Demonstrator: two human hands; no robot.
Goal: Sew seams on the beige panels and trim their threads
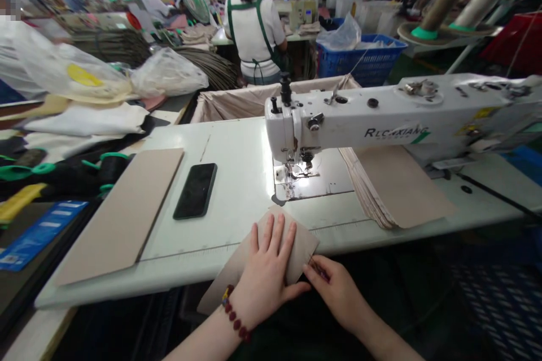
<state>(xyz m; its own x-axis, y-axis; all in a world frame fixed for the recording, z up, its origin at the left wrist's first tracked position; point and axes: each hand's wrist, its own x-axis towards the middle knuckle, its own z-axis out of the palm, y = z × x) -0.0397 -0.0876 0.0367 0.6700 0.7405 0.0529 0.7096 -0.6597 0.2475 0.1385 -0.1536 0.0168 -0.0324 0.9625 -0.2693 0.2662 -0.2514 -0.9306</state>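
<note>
My left hand [267,271], with a bead bracelet at the wrist, lies flat with fingers spread on a tan fabric piece [298,237] that hangs over the front edge of the sewing table [237,180]. My right hand [334,287] is closed in a pinch at the right edge of that same piece, just below the table edge. The white sewing machine [381,118] stands behind, its needle area [292,172] a little beyond the fabric's far corner.
A stack of tan pieces [393,186] lies under the machine arm at right. A black phone [195,190] and a long tan board [122,214] lie at left. A fabric bin [241,101], bags, thread cones and other workers fill the background.
</note>
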